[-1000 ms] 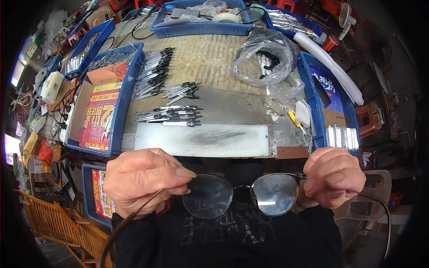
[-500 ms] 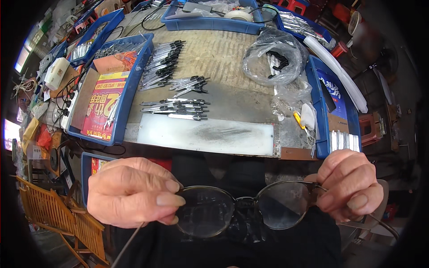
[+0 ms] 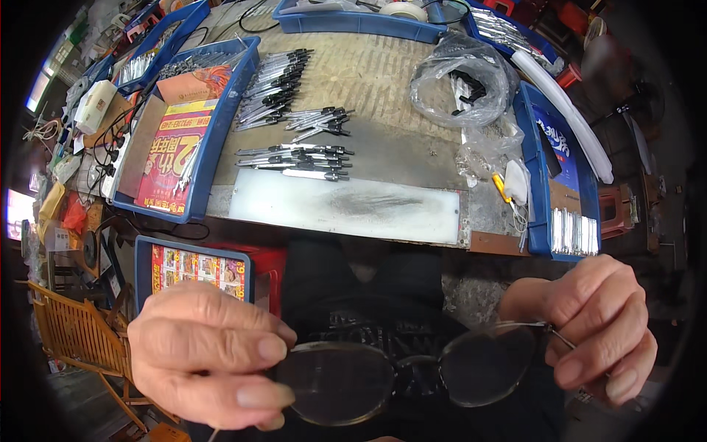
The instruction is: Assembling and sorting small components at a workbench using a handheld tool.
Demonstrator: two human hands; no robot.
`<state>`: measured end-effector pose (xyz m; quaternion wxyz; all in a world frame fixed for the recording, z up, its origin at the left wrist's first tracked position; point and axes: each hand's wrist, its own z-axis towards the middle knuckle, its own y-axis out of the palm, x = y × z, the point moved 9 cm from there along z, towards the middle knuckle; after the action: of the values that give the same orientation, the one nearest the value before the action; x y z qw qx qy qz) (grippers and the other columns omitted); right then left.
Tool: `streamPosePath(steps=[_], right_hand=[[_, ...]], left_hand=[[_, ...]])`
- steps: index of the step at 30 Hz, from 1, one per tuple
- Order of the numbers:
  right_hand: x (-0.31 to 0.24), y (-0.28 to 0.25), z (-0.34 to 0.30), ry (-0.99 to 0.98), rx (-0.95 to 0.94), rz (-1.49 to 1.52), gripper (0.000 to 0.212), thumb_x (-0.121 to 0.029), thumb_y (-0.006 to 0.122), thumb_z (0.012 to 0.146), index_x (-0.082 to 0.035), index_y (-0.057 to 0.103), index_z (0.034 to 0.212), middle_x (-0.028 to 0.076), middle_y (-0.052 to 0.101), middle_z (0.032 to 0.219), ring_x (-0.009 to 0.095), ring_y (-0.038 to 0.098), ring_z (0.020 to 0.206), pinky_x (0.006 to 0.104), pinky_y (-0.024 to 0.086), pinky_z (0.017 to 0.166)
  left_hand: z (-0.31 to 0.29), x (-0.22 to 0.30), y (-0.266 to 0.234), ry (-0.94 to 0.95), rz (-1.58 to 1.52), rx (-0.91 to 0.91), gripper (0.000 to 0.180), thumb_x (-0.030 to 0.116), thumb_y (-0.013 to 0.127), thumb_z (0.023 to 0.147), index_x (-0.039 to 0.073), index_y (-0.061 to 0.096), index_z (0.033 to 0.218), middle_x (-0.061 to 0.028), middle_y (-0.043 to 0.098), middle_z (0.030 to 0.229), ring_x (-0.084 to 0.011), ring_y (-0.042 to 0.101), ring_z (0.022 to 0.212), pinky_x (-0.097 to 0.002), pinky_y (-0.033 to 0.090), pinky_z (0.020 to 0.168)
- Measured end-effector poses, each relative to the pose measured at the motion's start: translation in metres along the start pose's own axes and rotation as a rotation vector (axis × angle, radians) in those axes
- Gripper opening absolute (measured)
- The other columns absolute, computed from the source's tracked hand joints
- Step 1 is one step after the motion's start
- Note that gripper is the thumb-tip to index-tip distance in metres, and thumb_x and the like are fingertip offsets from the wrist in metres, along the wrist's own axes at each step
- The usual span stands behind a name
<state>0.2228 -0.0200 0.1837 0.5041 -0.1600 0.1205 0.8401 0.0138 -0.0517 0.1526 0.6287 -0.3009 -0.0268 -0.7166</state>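
Observation:
A pair of thin-rimmed eyeglasses (image 3: 417,362) is held up close, in front of my dark clothing. My left hand (image 3: 210,353) pinches the frame's left end between thumb and fingers. At the other end, my right hand (image 3: 600,331) grips the right temple arm near its hinge, its fingers curled. The lenses look dark and see-through against the clothing. Most of both temple arms is hidden by my hands. Behind the glasses is the table edge with a white plate (image 3: 346,206). Several silver and black pens (image 3: 294,160) lie in bundles just past the plate.
A blue tray with a red leaflet (image 3: 193,215) stands at the table's left, another blue tray (image 3: 541,239) at the right. A clear plastic bag (image 3: 434,74) and a yellow-handled tool (image 3: 501,187) lie on the right side. A wooden folding chair (image 3: 70,324) stands lower left.
The glasses and both hands have moved lower in view, and my right hand has shifted right. The table appears slightly higher, and more of the lower-left tray shows.

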Motion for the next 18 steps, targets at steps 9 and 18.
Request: streamPosePath(steps=[9,18], right_hand=[[-0.005,0.011,0.009,0.184,-0.304,0.058,0.013,-0.016,0.057,0.073,-0.013,0.057,0.086,0.003,0.056,0.070,0.008,0.046,0.045,0.0179,0.032,0.036],[-0.019,0.016,0.006,0.086,-0.418,0.447,0.010,0.000,0.052,0.067,-0.007,0.059,0.068,0.001,0.056,0.060,0.006,0.046,0.043,0.0155,0.032,0.038]], left_hand=[[-0.008,0.009,0.003,0.020,-0.033,0.027,0.027,0.018,0.062,0.074,0.010,0.059,0.100,-0.0142,0.056,0.088,-0.0196,0.058,0.061,-0.0230,0.051,0.042],[-0.003,0.027,-0.012,-0.162,-0.055,0.080,0.029,0.014,0.053,0.071,0.018,0.060,0.099,-0.0091,0.053,0.085,-0.0154,0.054,0.059,-0.0171,0.046,0.038]])
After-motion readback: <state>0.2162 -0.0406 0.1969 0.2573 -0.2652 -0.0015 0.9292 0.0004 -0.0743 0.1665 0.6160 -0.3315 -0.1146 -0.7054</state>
